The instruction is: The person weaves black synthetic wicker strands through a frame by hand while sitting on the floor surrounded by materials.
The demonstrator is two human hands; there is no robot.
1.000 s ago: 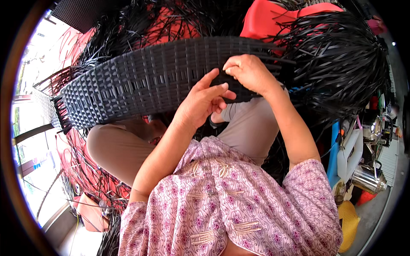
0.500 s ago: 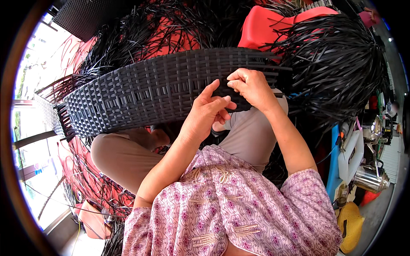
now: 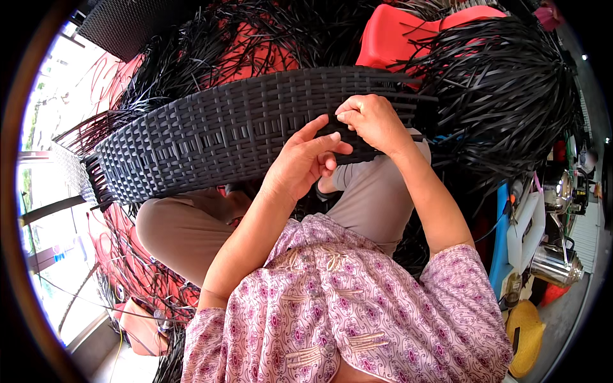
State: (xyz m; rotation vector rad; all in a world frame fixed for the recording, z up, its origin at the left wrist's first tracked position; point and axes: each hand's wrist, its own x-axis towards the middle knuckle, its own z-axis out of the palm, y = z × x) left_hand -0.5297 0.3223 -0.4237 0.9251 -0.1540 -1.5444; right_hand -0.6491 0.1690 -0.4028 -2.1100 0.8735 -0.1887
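A long dark woven panel (image 3: 191, 134) of flat plastic strips lies across my bent legs, its right end a fringe of loose strip ends. My left hand (image 3: 301, 159) is held over the panel's right half, index finger and thumb apart, the other fingers loosely bent, with nothing seen in its grasp. Just to the right, my right hand (image 3: 375, 124) is closed in a pinch, thumb against index finger. Whatever lies between those fingertips is too small and dark to make out. Both hands hide part of the weave near the panel's right end.
A big bundle of loose black strips (image 3: 498, 96) hangs beside a red plastic stool (image 3: 393, 38) at the far right. More strips are strewn over red flooring. A steel flask (image 3: 554, 263) and a yellow straw hat (image 3: 526, 335) are at the right.
My right hand has shifted slightly up and left, still pinching. My left hand has moved a little left, its fingers still apart. The panel looks nearly unchanged.
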